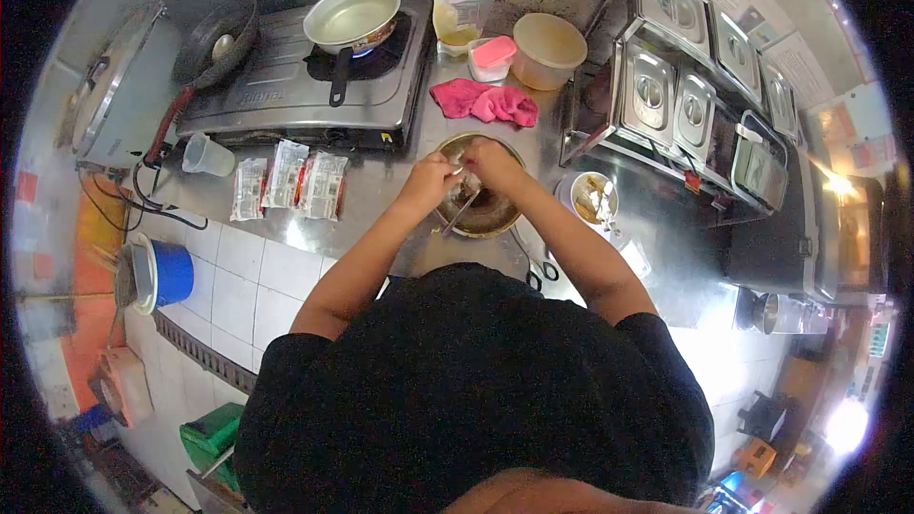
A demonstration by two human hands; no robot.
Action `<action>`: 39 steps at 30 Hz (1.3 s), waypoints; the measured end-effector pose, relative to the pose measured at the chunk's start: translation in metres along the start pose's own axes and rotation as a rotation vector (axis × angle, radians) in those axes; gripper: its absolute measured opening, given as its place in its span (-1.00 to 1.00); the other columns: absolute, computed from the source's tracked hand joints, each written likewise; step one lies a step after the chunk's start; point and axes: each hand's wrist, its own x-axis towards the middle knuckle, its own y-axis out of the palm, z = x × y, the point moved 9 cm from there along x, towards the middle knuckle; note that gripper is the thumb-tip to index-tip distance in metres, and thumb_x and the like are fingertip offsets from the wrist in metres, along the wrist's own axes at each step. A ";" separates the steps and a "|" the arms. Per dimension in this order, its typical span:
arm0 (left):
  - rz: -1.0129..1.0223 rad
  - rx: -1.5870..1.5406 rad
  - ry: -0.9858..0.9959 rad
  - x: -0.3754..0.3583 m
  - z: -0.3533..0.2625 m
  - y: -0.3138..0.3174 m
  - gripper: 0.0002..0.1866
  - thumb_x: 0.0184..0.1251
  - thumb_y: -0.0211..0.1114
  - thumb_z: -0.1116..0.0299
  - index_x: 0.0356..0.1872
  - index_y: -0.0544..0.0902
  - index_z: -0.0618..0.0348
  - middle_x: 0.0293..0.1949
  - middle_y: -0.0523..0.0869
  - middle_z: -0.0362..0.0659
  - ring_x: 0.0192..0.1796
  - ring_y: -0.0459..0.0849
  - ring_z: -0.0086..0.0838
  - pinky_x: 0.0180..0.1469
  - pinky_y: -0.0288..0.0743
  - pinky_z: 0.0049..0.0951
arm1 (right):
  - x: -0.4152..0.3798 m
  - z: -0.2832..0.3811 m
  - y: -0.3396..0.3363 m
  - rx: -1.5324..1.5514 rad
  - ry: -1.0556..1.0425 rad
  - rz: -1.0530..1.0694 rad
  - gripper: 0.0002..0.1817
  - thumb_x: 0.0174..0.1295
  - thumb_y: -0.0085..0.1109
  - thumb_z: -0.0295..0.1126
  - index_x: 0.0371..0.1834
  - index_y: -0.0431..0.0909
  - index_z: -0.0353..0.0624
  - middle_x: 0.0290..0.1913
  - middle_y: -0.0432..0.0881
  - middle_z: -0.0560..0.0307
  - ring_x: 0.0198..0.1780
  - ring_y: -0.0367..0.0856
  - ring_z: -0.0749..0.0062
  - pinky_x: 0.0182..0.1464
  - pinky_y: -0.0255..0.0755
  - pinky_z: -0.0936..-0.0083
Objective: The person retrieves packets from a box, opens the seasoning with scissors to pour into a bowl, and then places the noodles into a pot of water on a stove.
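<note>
Both of my hands meet above a round metal bowl on the steel counter. My left hand and my right hand have their fingers pinched close together around something small and pale, too hidden to name. A metal spoon or similar utensil leans in the bowl, with its handle toward me. Dark and light contents show inside, but the hands partly cover them. To the right stands a white tub holding white and brownish pieces. Near my body lie scissors with black handles.
A pot of pale liquid sits over a lit flame on the gas stove, beside a dark wok. Several packets, a plastic cup, a pink cloth and a round container surround the bowl. Lidded steel pans fill the rack.
</note>
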 end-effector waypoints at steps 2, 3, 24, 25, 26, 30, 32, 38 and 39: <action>0.008 -0.030 -0.006 -0.001 0.001 0.002 -0.85 -0.04 0.32 0.40 -0.42 0.66 0.23 -0.46 0.56 0.00 -0.33 0.54 -0.13 -0.26 0.42 -0.28 | 0.001 -0.014 0.001 -0.106 0.132 0.049 -0.89 -0.09 0.15 -0.42 -0.51 0.57 -0.23 -0.43 0.50 -0.11 -0.31 0.52 0.01 -0.23 0.38 0.23; 0.015 -0.004 0.002 -0.001 0.002 0.005 -0.85 -0.03 0.32 0.40 -0.42 0.66 0.23 -0.46 0.56 0.00 -0.34 0.54 -0.13 -0.26 0.42 -0.28 | 0.001 -0.009 0.000 -0.106 0.132 0.047 -0.89 -0.09 0.15 -0.42 -0.51 0.57 -0.23 -0.43 0.50 -0.11 -0.31 0.52 0.01 -0.23 0.38 0.23; 0.034 0.084 -0.057 0.000 0.007 0.007 -0.87 0.01 0.17 0.43 -0.54 0.61 0.28 -0.46 0.55 0.11 -0.33 0.53 -0.01 -0.25 0.40 -0.15 | -0.002 -0.003 -0.001 -0.116 0.006 0.094 -0.85 -0.03 0.12 -0.37 -0.50 0.56 -0.23 -0.43 0.53 -0.15 -0.30 0.53 -0.04 -0.22 0.40 0.18; 0.030 0.075 -0.048 0.000 0.007 0.007 -0.87 0.01 0.17 0.43 -0.54 0.61 0.28 -0.46 0.55 0.11 -0.34 0.54 -0.01 -0.25 0.40 -0.14 | -0.003 0.000 0.001 -0.109 0.022 0.114 -0.85 -0.04 0.11 -0.38 -0.50 0.55 -0.25 -0.40 0.53 -0.15 -0.29 0.53 -0.04 -0.21 0.40 0.19; 0.030 0.075 -0.048 0.001 0.008 0.007 -0.87 0.01 0.17 0.43 -0.54 0.61 0.28 -0.46 0.55 0.11 -0.34 0.54 -0.01 -0.25 0.40 -0.14 | -0.003 0.002 0.002 -0.102 0.038 0.133 -0.86 -0.05 0.11 -0.40 -0.51 0.54 -0.27 -0.37 0.54 -0.15 -0.29 0.53 -0.04 -0.20 0.40 0.20; 0.018 0.076 -0.051 0.001 0.006 0.006 -0.87 0.01 0.18 0.43 -0.52 0.62 0.28 -0.47 0.55 0.11 -0.34 0.54 0.00 -0.24 0.40 -0.13 | -0.004 -0.001 -0.002 -0.115 0.115 0.036 -0.88 -0.07 0.06 -0.46 -0.52 0.52 -0.29 -0.34 0.53 -0.17 -0.28 0.53 -0.05 -0.18 0.41 0.21; 0.028 0.078 -0.066 0.005 0.009 0.008 -0.88 0.01 0.18 0.44 -0.51 0.62 0.28 -0.47 0.55 0.11 -0.34 0.54 0.00 -0.24 0.40 -0.13 | -0.005 -0.005 0.014 -0.181 0.036 0.003 -0.90 -0.01 0.03 -0.47 -0.46 0.50 -0.27 -0.36 0.51 -0.13 -0.28 0.51 -0.01 -0.19 0.39 0.22; 0.021 0.081 -0.049 -0.002 0.008 0.010 -0.87 0.01 0.17 0.45 -0.54 0.60 0.34 -0.46 0.55 0.12 -0.33 0.54 0.00 -0.23 0.41 -0.13 | -0.009 -0.007 0.013 -0.173 0.052 0.072 -0.85 -0.06 0.07 -0.51 -0.38 0.49 -0.27 -0.30 0.48 -0.13 -0.21 0.51 0.01 -0.16 0.42 0.26; 0.000 0.065 -0.070 -0.002 0.010 0.011 -0.87 0.02 0.18 0.45 -0.53 0.61 0.33 -0.47 0.55 0.12 -0.33 0.54 0.00 -0.23 0.41 -0.14 | -0.010 -0.006 0.015 -0.180 0.092 0.128 -0.75 -0.12 0.13 -0.54 -0.28 0.49 -0.26 -0.24 0.48 -0.17 -0.18 0.51 -0.01 -0.14 0.42 0.23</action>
